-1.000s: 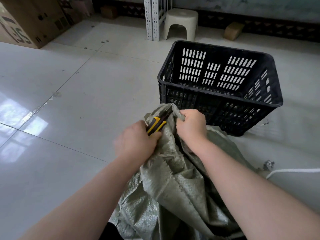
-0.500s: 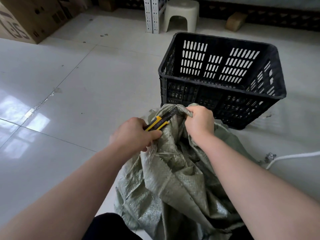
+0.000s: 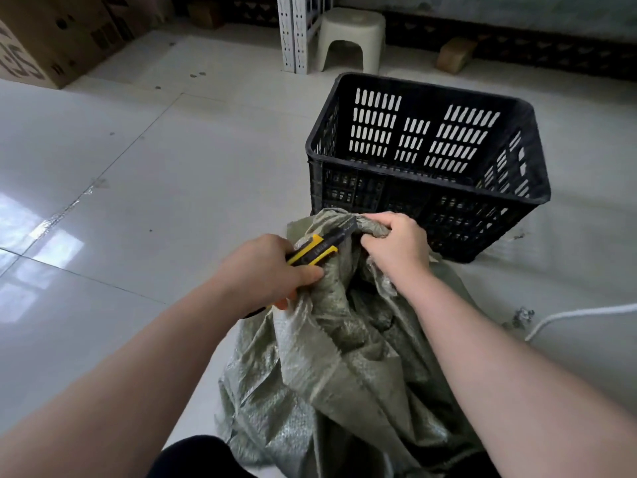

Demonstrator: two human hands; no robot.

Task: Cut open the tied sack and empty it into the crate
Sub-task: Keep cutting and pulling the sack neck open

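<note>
Head view. Far left: cardboard boxes (image 3: 51, 39), at least two, stacked close together. Left of centre: one left hand (image 3: 265, 270), fingers curled round one yellow-and-black utility knife (image 3: 317, 251); the knife's front end points far-right into the bunched neck of the sack, blade itself too small to make out. Far centre: white perforated shelf uprights (image 3: 296, 32), and just right of them one pale plastic stool (image 3: 351, 39). Centre, near: one grey-green woven sack (image 3: 344, 357), slumped and creased on the tiled floor (image 3: 138, 201), its neck raised just near of the crate. One right hand (image 3: 400, 246) clamps the gathered neck in a fist, close to the knife tip; the two hands are apart. Right of centre: one black slotted crate (image 3: 379, 194), upright on the floor. Far right: one brown block (image 3: 455, 56) by the wall. Right edge, near: one white rope (image 3: 579, 315) lying on the floor.
</note>
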